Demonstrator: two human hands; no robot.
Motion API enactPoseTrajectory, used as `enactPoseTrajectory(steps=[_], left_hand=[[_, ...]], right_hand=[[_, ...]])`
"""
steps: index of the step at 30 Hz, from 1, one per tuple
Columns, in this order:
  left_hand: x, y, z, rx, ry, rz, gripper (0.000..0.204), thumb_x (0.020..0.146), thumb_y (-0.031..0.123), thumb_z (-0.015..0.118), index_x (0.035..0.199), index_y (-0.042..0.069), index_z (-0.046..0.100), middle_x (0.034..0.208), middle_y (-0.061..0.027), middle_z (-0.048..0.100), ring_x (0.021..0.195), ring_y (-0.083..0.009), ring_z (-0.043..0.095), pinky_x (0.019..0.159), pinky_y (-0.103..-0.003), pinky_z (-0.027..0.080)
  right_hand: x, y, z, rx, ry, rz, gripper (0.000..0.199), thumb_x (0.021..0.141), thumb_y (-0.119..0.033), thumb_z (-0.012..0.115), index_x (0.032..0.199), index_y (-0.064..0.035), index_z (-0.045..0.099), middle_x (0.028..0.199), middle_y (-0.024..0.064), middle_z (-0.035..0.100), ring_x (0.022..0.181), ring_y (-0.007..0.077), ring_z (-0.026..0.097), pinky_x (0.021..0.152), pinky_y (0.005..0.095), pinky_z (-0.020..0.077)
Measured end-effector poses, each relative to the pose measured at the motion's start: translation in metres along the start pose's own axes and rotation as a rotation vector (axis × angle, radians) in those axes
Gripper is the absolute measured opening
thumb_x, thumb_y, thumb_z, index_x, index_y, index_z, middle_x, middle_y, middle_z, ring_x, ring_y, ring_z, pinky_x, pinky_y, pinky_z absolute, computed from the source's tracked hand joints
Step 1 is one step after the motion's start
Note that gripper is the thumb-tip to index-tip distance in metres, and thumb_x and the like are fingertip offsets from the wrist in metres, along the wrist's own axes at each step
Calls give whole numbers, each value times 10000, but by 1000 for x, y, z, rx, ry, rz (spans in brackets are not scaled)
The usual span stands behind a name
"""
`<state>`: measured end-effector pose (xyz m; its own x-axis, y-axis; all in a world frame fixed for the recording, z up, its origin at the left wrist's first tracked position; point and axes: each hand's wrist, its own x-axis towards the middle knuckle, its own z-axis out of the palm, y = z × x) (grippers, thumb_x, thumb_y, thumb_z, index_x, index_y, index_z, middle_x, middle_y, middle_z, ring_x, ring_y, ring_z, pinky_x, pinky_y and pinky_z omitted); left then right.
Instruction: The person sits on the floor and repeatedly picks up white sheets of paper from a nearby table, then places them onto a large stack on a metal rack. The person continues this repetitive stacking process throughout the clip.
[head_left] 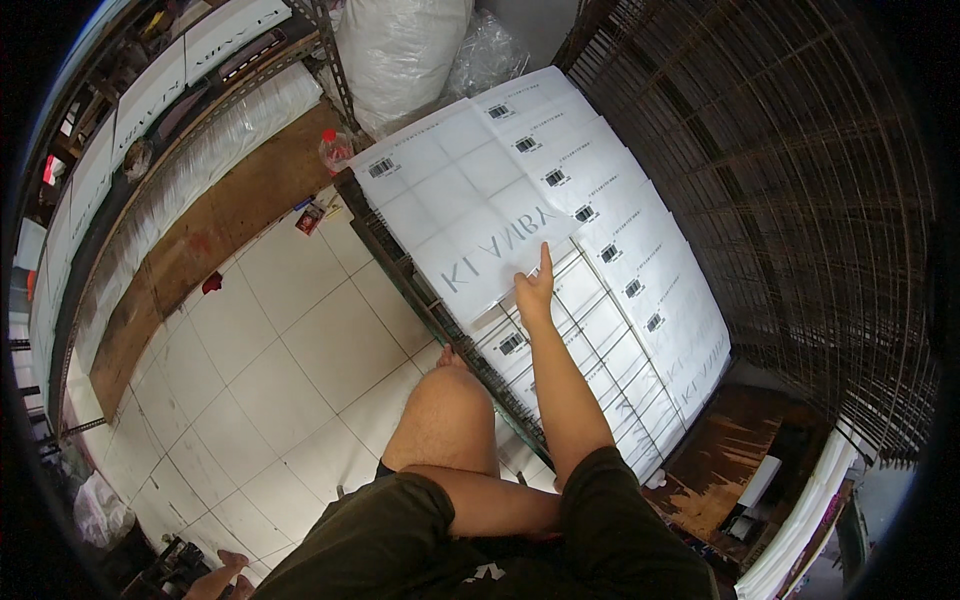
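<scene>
My right hand [534,288] reaches forward and rests on the near edge of a large white flattened carton [470,200], fingers stretched out along its surface. That carton has grey lettering and a barcode label and lies on top of a row of overlapping white flattened cartons [640,270]. The row sits on a metal wire rack [600,350]. My raised bare knee [450,395] is just left of the arm, against the rack's edge. My left hand is not visible; a forearm crosses my lap at the bottom.
White floor tiles [290,370] spread to the left, beside a brown board [200,260] and shelving with white packs [150,100]. Large plastic-wrapped bundles [400,50] stand behind the rack. A dark wire mesh [800,200] fills the right. A bare foot [225,570] shows at the lower left.
</scene>
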<state>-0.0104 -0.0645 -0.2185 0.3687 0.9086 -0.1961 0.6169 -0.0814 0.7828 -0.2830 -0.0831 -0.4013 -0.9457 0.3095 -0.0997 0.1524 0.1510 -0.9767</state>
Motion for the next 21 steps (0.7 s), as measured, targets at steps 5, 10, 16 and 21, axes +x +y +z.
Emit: enactPoseTrajectory(steps=[5, 10, 16, 21], left_hand=[[1, 0, 0, 9, -11, -1, 416, 623, 495, 728, 804, 122, 700, 852, -67, 667, 857, -218, 630, 708, -386, 486], [2, -1, -1, 6, -11, -5, 424, 631, 501, 723, 819, 121, 700, 864, -70, 667, 866, -221, 630, 715, -386, 486], [1, -2, -2, 7, -14, -2, 434, 640, 507, 717, 837, 120, 699, 879, -75, 667, 877, -225, 629, 724, -386, 487], [4, 2, -3, 14, -26, 0, 443, 648, 512, 712, 852, 120, 699, 891, -79, 667, 886, -229, 628, 731, -385, 487]], right_hand=[[5, 8, -13, -183, 11, -18, 791, 737, 121, 468, 1452, -117, 227, 1385, 176, 382, 733, 123, 557, 626, 240, 466], [4, 10, -13, -91, 9, -32, 779, 736, 114, 476, 1446, -113, 250, 1346, 159, 433, 687, 103, 521, 600, 236, 451], [0, 3, -12, -59, -35, 8, 758, 729, 101, 474, 1433, -56, 242, 1414, 170, 335, 1108, 209, 377, 901, 294, 343], [6, 17, -14, -86, -10, -101, 782, 728, 119, 469, 1444, -99, 243, 1407, 156, 360, 657, 87, 495, 577, 224, 438]])
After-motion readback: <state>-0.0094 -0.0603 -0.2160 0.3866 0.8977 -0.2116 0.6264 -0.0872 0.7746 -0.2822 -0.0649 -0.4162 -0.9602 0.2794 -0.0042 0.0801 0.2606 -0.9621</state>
